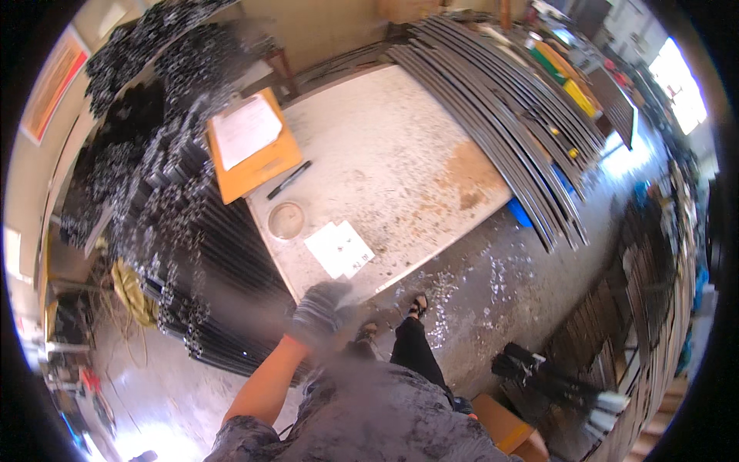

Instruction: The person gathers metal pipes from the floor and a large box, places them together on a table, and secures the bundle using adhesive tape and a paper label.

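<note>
Two white paper slips [339,249], head view, on bench [369,131], just beyond gloved L hand [319,312]; blurred, can't tell grip. R hand [463,405] mostly hidden, grip unclear. Black pen [289,179] btwn clipboard [265,160] & round disc [286,221].

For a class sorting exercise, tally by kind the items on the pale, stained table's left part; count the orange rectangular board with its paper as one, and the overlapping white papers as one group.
Orange rectangular board with white paper: 1
Slim black pen: 1
Pale round flat item: 1
Group of overlapping white papers: 1
Total: 4
</note>
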A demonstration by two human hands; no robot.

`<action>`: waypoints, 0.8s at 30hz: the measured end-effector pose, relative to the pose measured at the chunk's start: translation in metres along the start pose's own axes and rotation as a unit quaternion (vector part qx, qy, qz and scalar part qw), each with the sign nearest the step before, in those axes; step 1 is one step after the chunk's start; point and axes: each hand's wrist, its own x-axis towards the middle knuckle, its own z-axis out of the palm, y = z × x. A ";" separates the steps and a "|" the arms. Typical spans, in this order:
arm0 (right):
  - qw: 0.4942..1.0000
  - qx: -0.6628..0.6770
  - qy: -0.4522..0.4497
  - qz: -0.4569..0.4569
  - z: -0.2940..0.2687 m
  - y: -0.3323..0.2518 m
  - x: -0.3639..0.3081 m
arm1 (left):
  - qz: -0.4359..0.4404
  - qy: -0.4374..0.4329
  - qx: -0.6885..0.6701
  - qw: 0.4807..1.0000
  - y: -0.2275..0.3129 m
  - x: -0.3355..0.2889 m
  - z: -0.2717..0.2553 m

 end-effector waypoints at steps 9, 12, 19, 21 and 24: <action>0.971 -0.154 0.023 -0.182 -0.232 0.092 0.178 | -0.427 0.368 0.008 0.826 -0.085 0.002 0.021; 0.954 -0.130 0.090 -0.256 -0.321 0.085 0.242 | -0.458 0.314 -0.106 0.825 -0.121 0.000 0.028; 0.898 -0.145 0.066 -0.409 -0.529 -0.121 0.260 | -0.447 0.099 0.139 0.878 -0.123 -0.025 0.002; 0.884 -0.002 0.113 -0.454 -0.561 -0.201 0.251 | -0.477 0.079 0.205 0.851 -0.103 -0.030 -0.013; 0.821 0.012 0.156 -0.549 -0.577 -0.298 0.259 | -0.415 0.222 0.124 0.874 -0.069 -0.040 -0.033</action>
